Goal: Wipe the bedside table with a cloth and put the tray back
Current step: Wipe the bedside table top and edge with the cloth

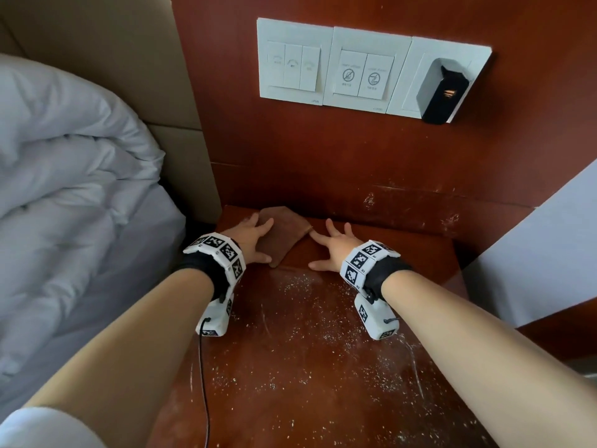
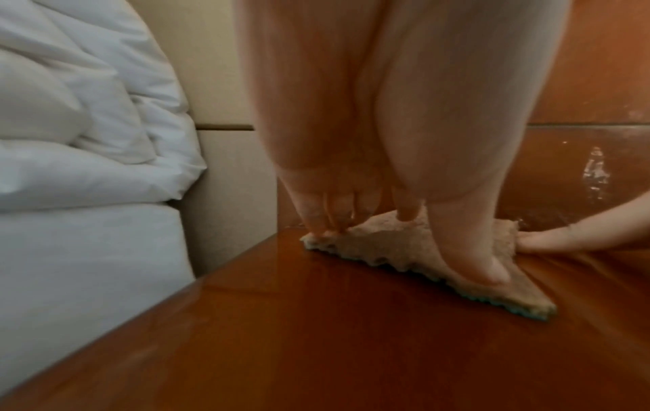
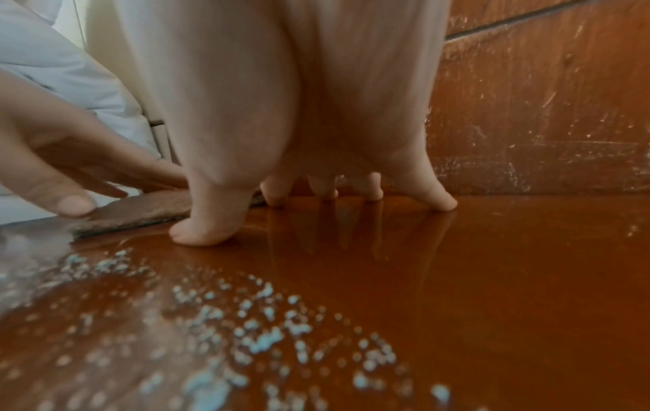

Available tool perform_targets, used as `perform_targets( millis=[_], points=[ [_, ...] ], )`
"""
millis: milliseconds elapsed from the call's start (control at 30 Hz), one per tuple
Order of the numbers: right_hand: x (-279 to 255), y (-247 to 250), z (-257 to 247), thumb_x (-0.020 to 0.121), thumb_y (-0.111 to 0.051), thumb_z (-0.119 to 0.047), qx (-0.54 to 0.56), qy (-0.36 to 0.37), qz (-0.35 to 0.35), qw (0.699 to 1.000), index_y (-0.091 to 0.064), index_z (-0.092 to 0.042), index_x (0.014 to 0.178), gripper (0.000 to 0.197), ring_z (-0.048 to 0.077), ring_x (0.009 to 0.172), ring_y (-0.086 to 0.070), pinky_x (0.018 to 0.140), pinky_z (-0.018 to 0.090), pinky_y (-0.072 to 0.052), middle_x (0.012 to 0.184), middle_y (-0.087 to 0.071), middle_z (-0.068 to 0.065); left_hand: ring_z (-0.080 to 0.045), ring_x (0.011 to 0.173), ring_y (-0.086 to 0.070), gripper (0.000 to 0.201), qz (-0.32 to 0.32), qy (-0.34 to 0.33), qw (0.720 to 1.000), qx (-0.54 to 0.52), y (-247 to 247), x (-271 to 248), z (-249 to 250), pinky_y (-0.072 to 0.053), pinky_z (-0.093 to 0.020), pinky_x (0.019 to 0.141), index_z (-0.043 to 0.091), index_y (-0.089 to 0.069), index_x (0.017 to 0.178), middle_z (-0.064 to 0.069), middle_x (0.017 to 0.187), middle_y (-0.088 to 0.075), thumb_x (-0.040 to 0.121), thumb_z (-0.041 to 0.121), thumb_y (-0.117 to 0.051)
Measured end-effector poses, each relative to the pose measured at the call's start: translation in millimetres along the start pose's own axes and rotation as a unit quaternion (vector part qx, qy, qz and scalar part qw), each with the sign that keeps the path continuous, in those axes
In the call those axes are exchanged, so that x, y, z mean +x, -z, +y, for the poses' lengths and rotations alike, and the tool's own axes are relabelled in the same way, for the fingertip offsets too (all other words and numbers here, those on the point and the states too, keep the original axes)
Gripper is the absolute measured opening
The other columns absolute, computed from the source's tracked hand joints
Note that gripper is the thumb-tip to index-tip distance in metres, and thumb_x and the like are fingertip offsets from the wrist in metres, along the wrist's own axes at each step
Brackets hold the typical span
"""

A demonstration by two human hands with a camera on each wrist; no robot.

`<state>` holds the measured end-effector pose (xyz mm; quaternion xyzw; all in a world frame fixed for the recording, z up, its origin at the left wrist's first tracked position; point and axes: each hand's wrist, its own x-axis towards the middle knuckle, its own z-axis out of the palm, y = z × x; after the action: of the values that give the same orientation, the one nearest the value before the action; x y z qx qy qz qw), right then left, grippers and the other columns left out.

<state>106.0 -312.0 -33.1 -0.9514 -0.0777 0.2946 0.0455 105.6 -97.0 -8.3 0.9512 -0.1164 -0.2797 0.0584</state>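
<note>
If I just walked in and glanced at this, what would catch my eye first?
Probably the white specks scattered over the near part of the reddish wooden bedside table. Next, the two hands at the back of it: the left hand presses flat on a brown cloth, the right hand spreads on bare wood beside it. No tray is in view.
</note>
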Motion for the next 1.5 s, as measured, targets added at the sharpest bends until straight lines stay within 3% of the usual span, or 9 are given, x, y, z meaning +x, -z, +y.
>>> perform_targets(
  millis=[300, 467, 533, 600, 667, 833, 967, 1200, 1500],
  points=[
    [-3, 1, -3, 0.087, -0.056, -0.055, 0.000, 0.004, 0.017, 1.000, -0.006, -0.041, 0.150, 0.082, 0.042, 0.144, 0.012, 0.115, 0.059, -0.016, 0.160, 0.012, 0.002, -0.025, 0.148, -0.001, 0.096, 0.001, 0.072, 0.997, -0.032, -17, -32, -48, -0.013, -0.035, 0.121, 0.017, 0.003, 0.153, -0.007, 0.160, 0.009, 0.087, 0.047, -0.059],
    [-9, 6, -9, 0.087, -0.057, -0.052, -0.001, -0.007, 0.017, 1.000, -0.013, -0.036, 0.151, 0.079, 0.042, 0.145, 0.005, 0.116, 0.056, -0.018, 0.161, 0.005, 0.006, -0.028, 0.148, -0.005, 0.093, 0.001, 0.080, 0.997, -0.007, -20, -30, -47, -0.016, -0.049, 0.118, 0.019, 0.001, 0.153, -0.004, 0.160, 0.009, 0.087, 0.053, -0.055],
    [-13, 12, -14, 0.089, -0.055, -0.051, 0.014, -0.021, 0.060, 0.998, -0.033, -0.027, 0.147, 0.066, 0.039, 0.142, -0.023, 0.111, 0.047, -0.033, 0.156, -0.023, 0.011, -0.028, 0.147, -0.006, 0.092, -0.001, 0.087, 0.996, -0.001, -20, -30, -47, -0.013, -0.052, 0.118, 0.022, 0.001, 0.153, -0.002, 0.160, 0.009, 0.087, 0.055, -0.054],
    [-16, 22, -22, 0.092, -0.051, -0.048, 0.022, -0.041, 0.189, 0.981, -0.062, -0.016, 0.124, 0.046, 0.032, 0.113, -0.059, 0.087, 0.035, -0.049, 0.122, -0.063, 0.012, -0.028, 0.148, -0.005, 0.092, -0.008, 0.090, 0.996, 0.007, -18, -29, -46, -0.010, -0.054, 0.118, 0.024, 0.002, 0.153, 0.000, 0.160, 0.009, 0.087, 0.056, -0.053],
    [-17, 31, -36, 0.093, -0.051, -0.045, 0.032, -0.024, 0.282, 0.959, -0.067, -0.015, 0.112, 0.039, 0.029, 0.096, -0.065, 0.074, 0.032, -0.049, 0.101, -0.070, 0.010, -0.029, 0.147, -0.004, 0.093, -0.009, 0.094, 0.995, 0.018, -16, -28, -44, -0.009, -0.055, 0.118, 0.025, 0.002, 0.153, 0.000, 0.160, 0.008, 0.086, 0.058, -0.053],
    [2, 30, -68, 0.091, -0.057, -0.040, 0.007, 0.088, 0.177, 0.980, -0.049, -0.023, 0.136, 0.049, 0.026, 0.123, -0.051, 0.096, 0.036, -0.046, 0.136, -0.052, 0.006, -0.030, 0.147, -0.004, 0.098, -0.001, 0.096, 0.995, 0.023, -13, -21, -44, -0.007, -0.056, 0.117, 0.025, 0.003, 0.153, 0.000, 0.160, 0.006, 0.083, 0.062, -0.054],
    [10, 24, -76, 0.093, -0.054, -0.041, -0.050, 0.093, 0.213, 0.971, -0.044, -0.019, 0.140, 0.053, 0.025, 0.135, -0.036, 0.104, 0.038, -0.041, 0.148, -0.037, 0.006, -0.029, 0.148, -0.001, 0.101, -0.009, 0.102, 0.994, 0.025, -12, -16, -45, -0.005, -0.055, 0.118, 0.025, 0.005, 0.152, 0.000, 0.160, 0.007, 0.081, 0.063, -0.055],
    [21, 20, -89, 0.089, -0.054, -0.052, -0.068, 0.099, 0.100, 0.988, -0.021, -0.024, 0.151, 0.076, 0.028, 0.147, -0.007, 0.120, 0.040, -0.016, 0.159, -0.008, 0.010, -0.029, 0.148, 0.002, 0.102, -0.005, 0.104, 0.994, 0.042, -12, -14, -46, 0.000, -0.055, 0.117, 0.024, 0.006, 0.152, -0.002, 0.160, 0.007, 0.080, 0.067, -0.053],
    [12, 16, -75, 0.086, -0.057, -0.053, -0.103, 0.093, 0.051, 0.989, -0.007, -0.028, 0.152, 0.086, 0.029, 0.148, 0.001, 0.121, 0.039, -0.012, 0.160, 0.004, 0.011, -0.030, 0.148, 0.003, 0.103, 0.002, 0.100, 0.994, 0.030, -13, -14, -46, -0.003, -0.051, 0.118, 0.022, 0.006, 0.152, -0.004, 0.160, 0.007, 0.081, 0.064, -0.055]
  ],
)
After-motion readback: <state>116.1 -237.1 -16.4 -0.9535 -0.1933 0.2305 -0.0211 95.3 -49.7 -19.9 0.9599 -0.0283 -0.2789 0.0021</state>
